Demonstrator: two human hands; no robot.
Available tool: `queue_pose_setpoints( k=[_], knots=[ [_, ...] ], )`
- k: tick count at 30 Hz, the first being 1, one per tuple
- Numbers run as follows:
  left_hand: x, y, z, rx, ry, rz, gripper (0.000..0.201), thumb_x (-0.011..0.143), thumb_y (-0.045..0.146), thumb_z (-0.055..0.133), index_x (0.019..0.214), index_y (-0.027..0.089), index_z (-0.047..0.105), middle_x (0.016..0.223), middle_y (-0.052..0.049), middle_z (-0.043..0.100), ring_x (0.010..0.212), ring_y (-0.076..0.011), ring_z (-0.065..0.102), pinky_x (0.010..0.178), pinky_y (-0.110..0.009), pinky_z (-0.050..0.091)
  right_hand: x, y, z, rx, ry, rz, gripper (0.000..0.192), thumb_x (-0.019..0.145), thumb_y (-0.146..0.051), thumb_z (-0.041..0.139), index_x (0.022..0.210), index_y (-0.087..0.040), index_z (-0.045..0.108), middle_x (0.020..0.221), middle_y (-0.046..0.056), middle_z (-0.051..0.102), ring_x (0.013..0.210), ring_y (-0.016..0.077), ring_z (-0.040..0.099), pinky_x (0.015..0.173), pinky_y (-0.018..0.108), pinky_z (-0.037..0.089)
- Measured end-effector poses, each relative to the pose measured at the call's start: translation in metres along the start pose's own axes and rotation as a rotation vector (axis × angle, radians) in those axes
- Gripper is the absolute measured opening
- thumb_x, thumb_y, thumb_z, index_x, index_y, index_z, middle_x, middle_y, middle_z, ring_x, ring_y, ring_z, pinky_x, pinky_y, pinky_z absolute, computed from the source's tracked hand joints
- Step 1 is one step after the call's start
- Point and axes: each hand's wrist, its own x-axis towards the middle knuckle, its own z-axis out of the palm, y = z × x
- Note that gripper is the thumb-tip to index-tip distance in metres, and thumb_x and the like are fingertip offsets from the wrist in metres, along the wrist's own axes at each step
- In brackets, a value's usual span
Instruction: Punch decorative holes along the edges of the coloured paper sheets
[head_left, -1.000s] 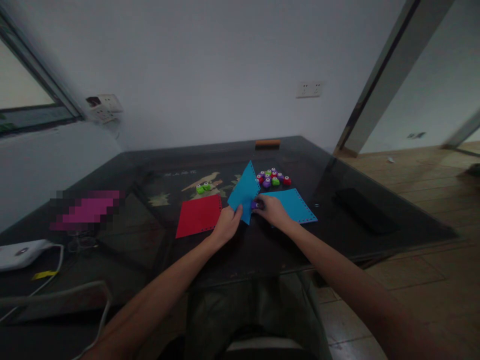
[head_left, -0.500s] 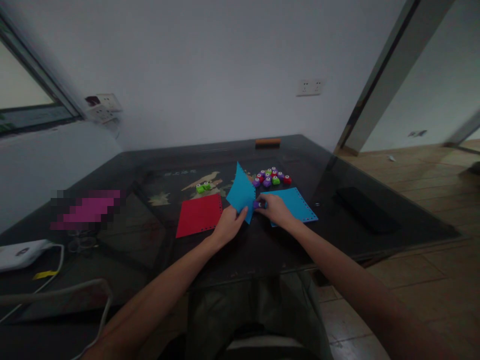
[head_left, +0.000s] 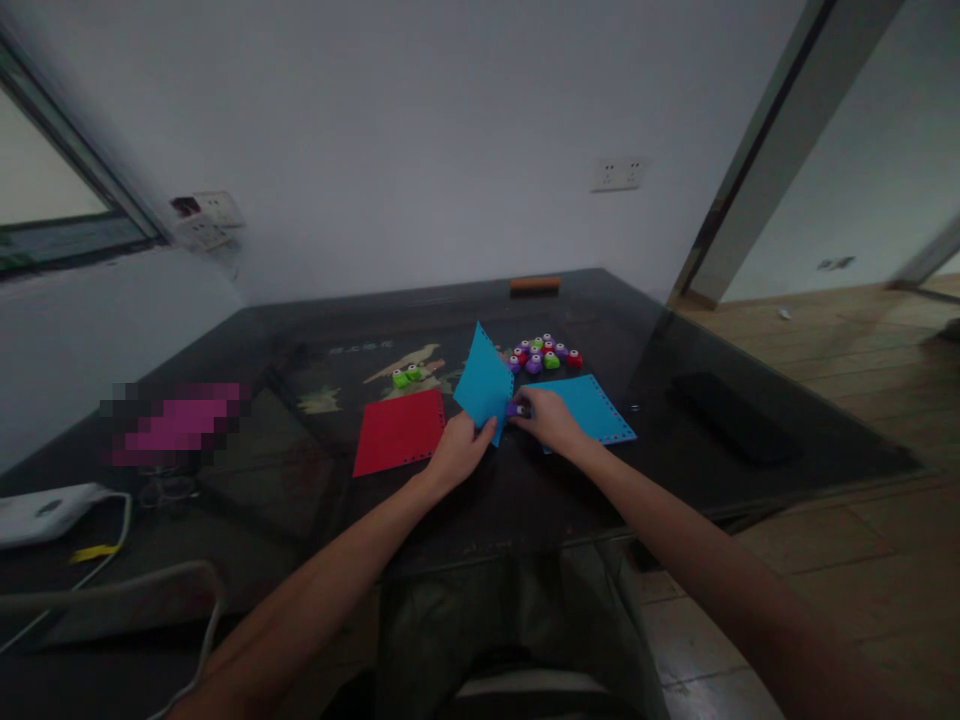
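Holding a blue sheet [head_left: 482,388] upright at a tilt, the left hand [head_left: 459,450] is pinching its lower part between thumb and fingers above the dark tabletop [head_left: 487,515]. The right hand [head_left: 551,418] is closing its fingers around a small purple piece [head_left: 516,410], which is sitting right at the sheet's hole-lined right edge; whether the edge is lying inside the piece is too small to tell. Just under and beside the right hand, a second blue sheet [head_left: 592,408] is lying flat, showing a row of holes along its right side. A red sheet [head_left: 400,430] is resting flat beside the left hand, also showing holes along its edges. Behind the raised sheet, a cluster of red, purple and green pieces [head_left: 541,352] is standing close together, while two green pieces [head_left: 406,376] are sitting apart beyond the red sheet. An orange-brown bar [head_left: 535,286] is lying near the wall, and a black flat object [head_left: 731,418] is resting at the right.
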Motion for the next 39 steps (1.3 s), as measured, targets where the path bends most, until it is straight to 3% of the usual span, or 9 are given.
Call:
queue_pose_setpoints(
  k=[9, 23, 28, 34, 39],
  knots=[
    [0.002, -0.003, 0.001, -0.059, 0.026, -0.030, 0.026, 0.087, 0.032, 0.043, 0.072, 0.017, 0.058, 0.062, -0.003, 0.060, 0.059, -0.0162, 0.055, 0.059, -0.026, 0.042, -0.002, -0.004, -0.001, 0.105, 0.048, 0.028, 0.021, 0.071, -0.022, 0.068, 0.090, -0.016, 0.061, 0.080, 0.005, 0.064, 0.075, 0.0186, 0.058, 0.065, 0.027, 0.038],
    [0.003, -0.003, -0.005, -0.191, 0.145, -0.117, 0.035, 0.088, 0.040, 0.040, 0.067, 0.016, 0.055, 0.060, 0.000, 0.053, 0.057, -0.0140, 0.049, 0.058, -0.024, 0.039, -0.003, -0.010, -0.003, 0.207, 0.132, 0.072, 0.020, 0.070, -0.021, 0.069, 0.088, -0.017, 0.060, 0.087, 0.006, 0.066, 0.073, 0.0175, 0.060, 0.065, 0.028, 0.043],
    [0.005, 0.000, -0.014, -0.219, 0.191, -0.122, 0.034, 0.086, 0.041, 0.043, 0.068, 0.015, 0.057, 0.064, -0.002, 0.059, 0.065, -0.0169, 0.054, 0.067, -0.027, 0.043, -0.002, -0.009, -0.002, 0.280, 0.163, 0.106, 0.018, 0.070, -0.018, 0.068, 0.085, -0.018, 0.059, 0.085, 0.004, 0.066, 0.076, 0.0179, 0.062, 0.065, 0.028, 0.044],
    [0.016, -0.016, -0.018, -0.431, 0.275, -0.156, 0.035, 0.084, 0.044, 0.047, 0.088, 0.013, 0.062, 0.083, -0.008, 0.066, 0.083, -0.0232, 0.062, 0.082, -0.036, 0.047, 0.000, -0.005, -0.004, 0.399, 0.188, 0.099, 0.019, 0.069, -0.015, 0.066, 0.086, -0.018, 0.059, 0.086, 0.003, 0.067, 0.078, 0.0182, 0.063, 0.068, 0.029, 0.046],
    [0.023, -0.030, -0.020, -0.641, 0.324, -0.215, 0.039, 0.081, 0.046, 0.052, 0.101, 0.013, 0.060, 0.099, -0.010, 0.066, 0.082, -0.0233, 0.065, 0.076, -0.038, 0.053, 0.002, 0.003, -0.009, 0.500, 0.236, 0.066, 0.021, 0.068, -0.019, 0.066, 0.089, -0.018, 0.062, 0.089, 0.004, 0.067, 0.079, 0.0181, 0.062, 0.067, 0.029, 0.050]
  ],
)
